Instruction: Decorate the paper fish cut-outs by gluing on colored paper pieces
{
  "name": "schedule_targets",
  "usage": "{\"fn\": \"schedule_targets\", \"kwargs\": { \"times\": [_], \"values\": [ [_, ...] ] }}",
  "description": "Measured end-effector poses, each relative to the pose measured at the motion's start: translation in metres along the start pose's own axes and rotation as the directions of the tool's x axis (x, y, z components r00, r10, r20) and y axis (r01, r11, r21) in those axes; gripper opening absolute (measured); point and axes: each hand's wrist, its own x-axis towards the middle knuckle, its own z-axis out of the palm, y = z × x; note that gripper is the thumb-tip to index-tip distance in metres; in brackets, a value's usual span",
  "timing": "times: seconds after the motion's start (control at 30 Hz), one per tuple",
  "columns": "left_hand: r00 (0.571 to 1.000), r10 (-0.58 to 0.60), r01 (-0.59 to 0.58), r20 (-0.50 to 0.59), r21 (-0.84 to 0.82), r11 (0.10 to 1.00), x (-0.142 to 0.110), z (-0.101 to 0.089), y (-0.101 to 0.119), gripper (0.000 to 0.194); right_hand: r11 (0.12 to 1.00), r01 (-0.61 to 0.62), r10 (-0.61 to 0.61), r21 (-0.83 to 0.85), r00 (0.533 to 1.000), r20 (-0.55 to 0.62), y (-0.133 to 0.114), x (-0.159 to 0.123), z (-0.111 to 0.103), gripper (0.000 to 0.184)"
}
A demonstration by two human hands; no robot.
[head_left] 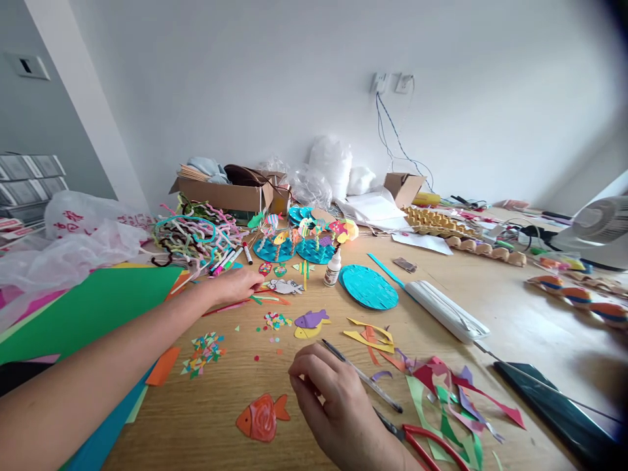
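Smooth wooden table (196, 418), matt paper sheet (93, 307); glossy-streaked paper fish (263, 418)

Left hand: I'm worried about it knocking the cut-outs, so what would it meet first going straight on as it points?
Probably the white paper fish with black markings, just beyond the fingers of the left hand; it might pass above, as its height is unclear.

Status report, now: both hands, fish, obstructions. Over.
Left hand near white fish, grip unclear. Right hand curled beside orange fish. Pen and red-handled scissors close by right hand.
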Motion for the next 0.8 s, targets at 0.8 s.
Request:
{"fn": "schedule_targets", "kwargs": {
  "times": [0.8],
  "values": [
    [0.983,0.183,-0.176,0.000,0.264,0.948,-0.003,0.001,0.034,0.015,1.000,-0.012,0.012,0.025,1.000,0.026,0.002,-0.002,0.003,0.016]
  ]
}}
